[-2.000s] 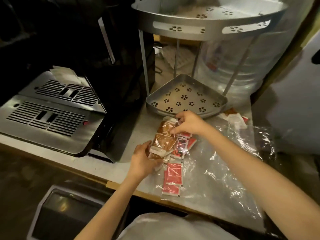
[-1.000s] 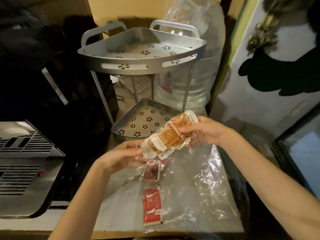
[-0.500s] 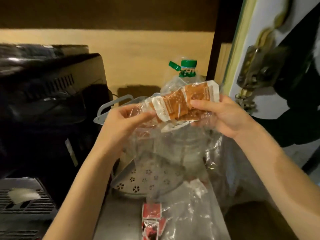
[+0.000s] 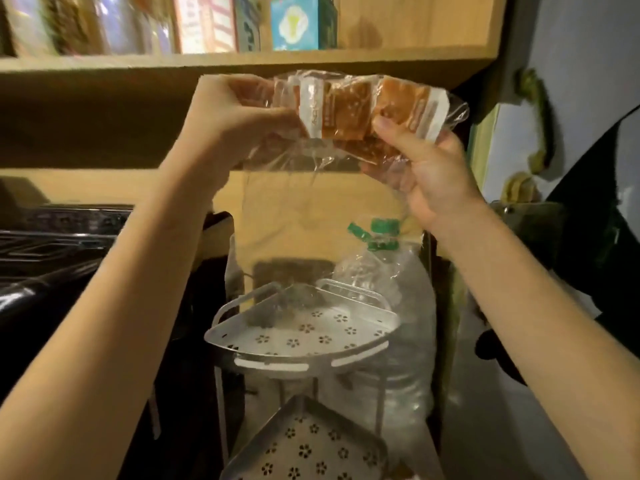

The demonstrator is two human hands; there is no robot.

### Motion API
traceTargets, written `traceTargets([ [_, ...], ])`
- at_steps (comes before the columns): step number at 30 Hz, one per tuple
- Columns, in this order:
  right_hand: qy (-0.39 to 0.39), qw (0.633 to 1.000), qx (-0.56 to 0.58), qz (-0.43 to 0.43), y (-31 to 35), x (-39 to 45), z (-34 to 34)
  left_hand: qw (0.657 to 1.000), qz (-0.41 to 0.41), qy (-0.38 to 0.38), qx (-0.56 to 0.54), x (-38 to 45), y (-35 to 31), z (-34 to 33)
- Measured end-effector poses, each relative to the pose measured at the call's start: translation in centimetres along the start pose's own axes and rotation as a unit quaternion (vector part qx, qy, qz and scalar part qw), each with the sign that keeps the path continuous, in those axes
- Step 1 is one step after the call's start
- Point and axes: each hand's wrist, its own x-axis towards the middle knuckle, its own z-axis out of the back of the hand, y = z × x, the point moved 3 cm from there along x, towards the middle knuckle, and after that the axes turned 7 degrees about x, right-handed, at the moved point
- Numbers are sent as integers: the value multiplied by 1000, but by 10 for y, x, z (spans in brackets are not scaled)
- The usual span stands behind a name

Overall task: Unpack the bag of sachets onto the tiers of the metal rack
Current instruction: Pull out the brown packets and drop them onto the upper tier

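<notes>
I hold a clear plastic bag (image 4: pixel 304 157) high up, just under a wooden shelf, with several brown sachets (image 4: pixel 349 112) bunched at its upper end. My left hand (image 4: pixel 239 123) grips the left end of the bunch through the plastic. My right hand (image 4: pixel 419 161) grips the right end, thumb pressed on the sachets. The loose bag hangs down toward the metal rack. The rack's upper tier (image 4: pixel 304 337) and lower tier (image 4: pixel 308 445) are perforated corner trays with nothing in them.
A wooden shelf (image 4: pixel 242 58) with boxes runs just above my hands. A large clear water bottle with a green cap (image 4: pixel 384 233) stands behind the rack. A black appliance (image 4: pixel 52 254) fills the left side. A pale wall is at right.
Both hands have lifted the bag of sachets from the counter up to shelf height. The view has tilted upward, so the counter and red sachets are out of sight.
</notes>
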Motion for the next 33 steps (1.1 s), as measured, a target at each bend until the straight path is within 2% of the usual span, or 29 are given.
traceTargets([
  [6, 26, 998, 33, 52, 3, 29, -14, 997, -45, -34, 46, 29, -12, 10],
  [9, 40, 998, 21, 43, -14, 37, -5, 998, -26, -17, 46, 29, 0, 8],
  [14, 51, 999, -10, -6, -51, 41, 20, 998, 29, 4, 49, 25, 39, -5],
  [17, 71, 996, -31, -40, -73, 38, 39, 992, 91, 31, 84, 21, 70, -19],
  [20, 58, 993, -54, -83, -98, 31, 62, 982, 141, 92, 91, 14, 96, -32],
  [24, 29, 978, -132, -159, -129, 17, 94, 965, 165, 159, 124, 1, 125, -45],
  [29, 24, 968, -137, -210, -140, 10, 109, 958, 181, 164, 149, -6, 144, -47],
  [33, 38, 967, -149, -205, -132, 19, 111, 957, 186, 160, 153, 0, 147, -41],
])
